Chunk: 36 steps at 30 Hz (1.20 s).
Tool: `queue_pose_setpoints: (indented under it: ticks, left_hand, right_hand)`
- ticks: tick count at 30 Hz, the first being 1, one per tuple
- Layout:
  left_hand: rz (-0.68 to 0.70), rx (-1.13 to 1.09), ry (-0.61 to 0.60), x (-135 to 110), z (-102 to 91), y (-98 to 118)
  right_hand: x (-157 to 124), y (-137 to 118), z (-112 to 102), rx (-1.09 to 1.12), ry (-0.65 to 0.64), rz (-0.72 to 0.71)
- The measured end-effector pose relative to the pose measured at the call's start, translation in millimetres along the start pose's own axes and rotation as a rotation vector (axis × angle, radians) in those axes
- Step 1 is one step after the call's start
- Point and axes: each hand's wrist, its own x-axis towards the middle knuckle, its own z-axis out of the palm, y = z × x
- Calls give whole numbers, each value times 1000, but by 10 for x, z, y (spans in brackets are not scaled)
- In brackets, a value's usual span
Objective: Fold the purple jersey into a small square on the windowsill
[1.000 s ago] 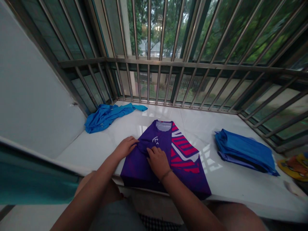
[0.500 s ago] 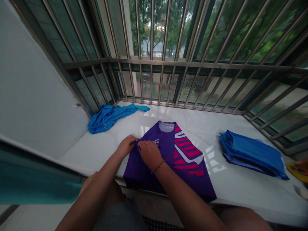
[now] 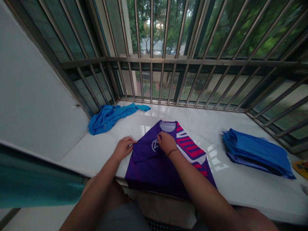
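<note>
A purple jersey (image 3: 154, 163) with pink and white stripes lies flat on the white marble ledge (image 3: 101, 150), collar away from me. My left hand (image 3: 124, 147) pinches the jersey's left edge by the folded-in sleeve. My right hand (image 3: 166, 142) rests on the chest beside the white logo, fingers curled down onto the cloth below the collar. The lower hem hangs over the ledge's near edge.
A crumpled blue garment (image 3: 110, 117) lies at the back left by the wall. A stack of folded blue garments (image 3: 257, 152) sits at the right. Metal window bars (image 3: 151, 61) close off the back and right. A yellow item (image 3: 300, 166) shows at the far right edge.
My right hand has moved up and to the right, from the jersey's left side to the chest near the collar. The left sleeve now lies folded in. My left hand has stayed at the left edge.
</note>
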Motion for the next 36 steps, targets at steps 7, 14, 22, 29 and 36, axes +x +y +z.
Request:
queue_pose_setpoints:
  ticks: [7,14,22,29,36]
  left_hand:
    - [-10,3,30,6,7,36]
    - [-29,-75,37,21,-26,58]
    - [-7,-102,3,22,-79,91]
    - [-14,-49,-6,46,-100,151]
    - [-18,-16,18,32,-46,99]
  right_hand:
    - [1004,177,26,0,-5,162]
    - [1419,184,216,24,-11,105]
    - [1415,70,106,4,32,107]
    - [347,-9,9,27,-137,-548]
    - [-340,340,100,-219,-121,-583]
